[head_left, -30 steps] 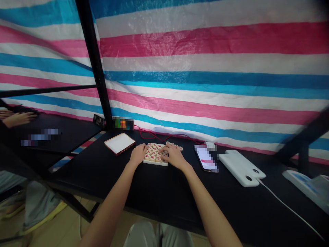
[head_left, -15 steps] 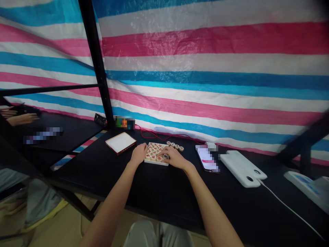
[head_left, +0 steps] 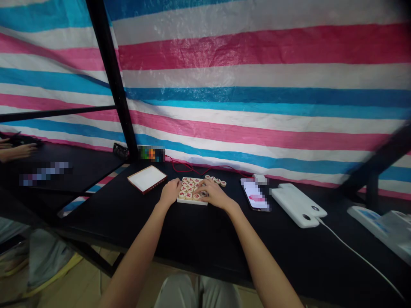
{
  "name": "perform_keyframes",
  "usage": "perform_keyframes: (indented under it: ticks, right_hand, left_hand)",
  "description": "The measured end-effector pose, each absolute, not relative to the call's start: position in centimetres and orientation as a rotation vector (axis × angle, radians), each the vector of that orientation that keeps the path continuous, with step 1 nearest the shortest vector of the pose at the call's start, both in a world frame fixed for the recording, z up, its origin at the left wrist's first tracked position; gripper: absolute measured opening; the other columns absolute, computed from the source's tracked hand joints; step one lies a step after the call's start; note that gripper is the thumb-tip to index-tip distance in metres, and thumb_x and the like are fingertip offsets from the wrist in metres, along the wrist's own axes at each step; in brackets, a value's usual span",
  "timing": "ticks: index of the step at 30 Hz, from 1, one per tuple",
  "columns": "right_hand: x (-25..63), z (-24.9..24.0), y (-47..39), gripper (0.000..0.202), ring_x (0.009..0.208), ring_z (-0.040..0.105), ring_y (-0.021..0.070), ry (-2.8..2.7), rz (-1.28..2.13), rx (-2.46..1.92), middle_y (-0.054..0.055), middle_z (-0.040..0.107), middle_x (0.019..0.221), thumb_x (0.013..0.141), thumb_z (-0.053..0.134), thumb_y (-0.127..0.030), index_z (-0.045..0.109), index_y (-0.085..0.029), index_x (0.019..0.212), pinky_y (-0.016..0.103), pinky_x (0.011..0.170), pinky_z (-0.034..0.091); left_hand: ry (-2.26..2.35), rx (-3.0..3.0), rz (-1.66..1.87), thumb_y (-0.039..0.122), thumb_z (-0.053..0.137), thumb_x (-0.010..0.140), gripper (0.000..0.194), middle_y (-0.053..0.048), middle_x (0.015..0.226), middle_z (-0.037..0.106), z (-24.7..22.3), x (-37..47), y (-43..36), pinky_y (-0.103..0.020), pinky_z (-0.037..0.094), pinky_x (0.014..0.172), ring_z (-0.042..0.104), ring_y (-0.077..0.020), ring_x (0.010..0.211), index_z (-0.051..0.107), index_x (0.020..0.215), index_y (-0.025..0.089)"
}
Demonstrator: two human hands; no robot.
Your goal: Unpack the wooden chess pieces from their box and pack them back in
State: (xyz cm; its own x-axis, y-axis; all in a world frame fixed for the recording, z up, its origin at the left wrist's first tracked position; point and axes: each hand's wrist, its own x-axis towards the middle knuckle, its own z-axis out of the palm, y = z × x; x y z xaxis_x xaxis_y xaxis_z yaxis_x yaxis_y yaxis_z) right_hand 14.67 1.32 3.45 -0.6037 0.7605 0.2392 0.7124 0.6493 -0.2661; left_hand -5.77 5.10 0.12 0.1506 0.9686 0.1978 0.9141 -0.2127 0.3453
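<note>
A shallow white box (head_left: 192, 202) full of round xiangqi pieces (head_left: 189, 196) with mostly red characters lies on the black table (head_left: 199, 239). My left hand (head_left: 170, 192) is closed on the box's left edge, its fingertips partly hidden. My right hand (head_left: 215, 193) arches over the box's right side, thumb and fingers bent around a piece with a dark character (head_left: 204, 193) at the front right corner. That hand hides some of the pieces behind it. Several loose pieces (head_left: 217, 181) sit in a row just behind the box.
The box lid (head_left: 147, 179) lies left of the box. To the right are a phone (head_left: 256, 194), a white adapter (head_left: 260, 179), a white device (head_left: 298, 205) with a cable and a power strip (head_left: 379, 226). A red cable (head_left: 183, 164) runs behind. Another person's hand (head_left: 22, 152) shows far left.
The whole view has shifted slightly. My right hand's fingers reach a little farther left over the pieces, while the left hand stays at the box's edge.
</note>
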Motion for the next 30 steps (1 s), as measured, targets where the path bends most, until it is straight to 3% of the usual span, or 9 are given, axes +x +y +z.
perform_keyframes:
  ticks: [4,9,15,20,30]
  right_hand:
    - [14.8,3.9,1.2,0.03,0.095,0.042,0.018,-2.424,0.202,-1.201,0.003,0.05,0.099,0.072,0.059,-0.037,0.06,-0.029,0.101,0.033,0.085,0.031]
    - [18.1,4.1,1.9,0.027,0.087,0.045,0.0167,-2.14,0.184,-1.453,0.003,0.053,0.096,0.075,0.053,-0.039,0.059,-0.024,0.097,0.029,0.073,0.036]
    - [21.9,2.4,2.4,0.016,0.089,0.044,0.0242,-2.088,-0.043,-1.813,0.005,0.054,0.092,0.07,0.059,-0.032,0.062,-0.025,0.084,0.035,0.069,0.034]
    - [22.5,2.0,2.6,0.026,0.091,0.044,0.0266,-2.071,-0.066,-1.784,0.004,0.053,0.094,0.068,0.062,-0.034,0.06,-0.031,0.094,0.038,0.07,0.034]
    - [16.6,3.8,1.5,0.022,0.089,0.043,0.0176,-2.273,0.015,-1.463,0.002,0.052,0.096,0.075,0.054,-0.031,0.06,-0.027,0.096,0.03,0.074,0.031]
  left_hand:
    - [1.874,2.256,0.566,0.033,0.027,0.087,0.03,-0.006,0.091,0.061,0.3,-5.7,5.0,-0.023,0.035,0.065,0.056,-0.0166,0.083,0.054,0.084,0.019]
    - [1.884,2.25,0.564,0.033,0.028,0.087,0.03,-0.006,0.091,0.061,0.3,-5.7,5.1,-0.023,0.035,0.064,0.056,-0.0161,0.082,0.054,0.084,0.019]
    - [1.866,2.256,0.579,0.032,0.027,0.086,0.03,-0.006,0.089,0.061,0.2,-5.8,5.1,-0.023,0.034,0.063,0.055,-0.0155,0.08,0.054,0.084,0.019]
    - [1.869,2.266,0.59,0.032,0.027,0.087,0.03,-0.006,0.089,0.062,0.1,-5.8,5.2,-0.023,0.034,0.062,0.056,-0.0155,0.08,0.054,0.082,0.019]
    - [1.882,2.25,0.55,0.034,0.027,0.087,0.031,-0.007,0.09,0.061,0.3,-5.7,5.0,-0.023,0.035,0.066,0.056,-0.0159,0.082,0.054,0.084,0.019]
